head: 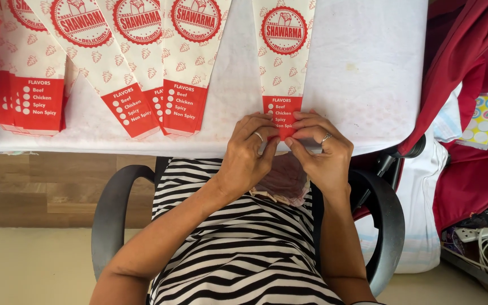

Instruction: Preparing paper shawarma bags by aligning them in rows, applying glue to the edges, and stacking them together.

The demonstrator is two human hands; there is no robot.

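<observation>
I have both hands together at the near edge of the table (368, 85), pinching the red bottom end of one tapered paper wrapper (283, 62). My left hand (248, 158) grips it from the left, my right hand (322, 152) from the right, fingertips almost touching. The wrapper lies flat on the white tablecloth, its narrow end overhanging toward my lap.

To the left, more wrappers (142, 62) lie fanned out, and a thicker stack (29, 79) sits further left, well apart from my hands. A pinkish bundle (282, 181) rests in my lap just under the hands. A red cloth (470, 113) hangs to the right, with a sticker sheet (484, 120) on it.

The chair armrests (114, 214) flank me. Bare tablecloth lies open right of the wrapper.
</observation>
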